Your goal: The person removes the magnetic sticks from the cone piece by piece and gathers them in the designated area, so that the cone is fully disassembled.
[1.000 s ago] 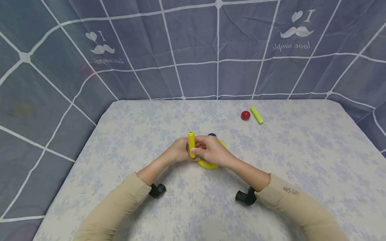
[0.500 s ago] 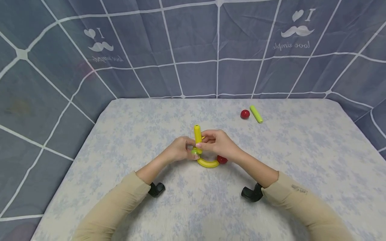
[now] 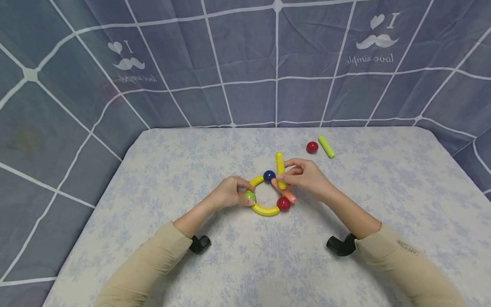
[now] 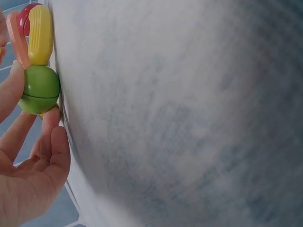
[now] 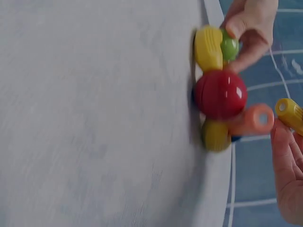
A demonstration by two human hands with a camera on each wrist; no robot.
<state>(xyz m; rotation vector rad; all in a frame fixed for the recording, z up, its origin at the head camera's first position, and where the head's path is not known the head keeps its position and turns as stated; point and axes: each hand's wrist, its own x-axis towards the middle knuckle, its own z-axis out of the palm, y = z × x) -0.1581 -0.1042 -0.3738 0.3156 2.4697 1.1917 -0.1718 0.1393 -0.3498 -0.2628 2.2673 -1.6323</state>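
Note:
My left hand pinches a green ball at the left side of a ring of toy pieces on the table. Curved yellow pieces, a blue ball and a red ball make up the rest of the ring. Across its right side lies an orange stick, one end near the red ball; beneath it another yellow piece shows in the right wrist view. Between thumb and fingers my right hand holds a straight yellow stick upright, above the orange stick.
Farther back on the right, a loose red ball lies beside a lime-green stick. A pale flowered cloth covers the table. Behind it hangs a grey-blue curtain with white lines.
My right hand has moved right with the yellow stick, from beside the left hand to the ring's right side. The orange stick and blue ball now show. My left hand stays at the green ball.

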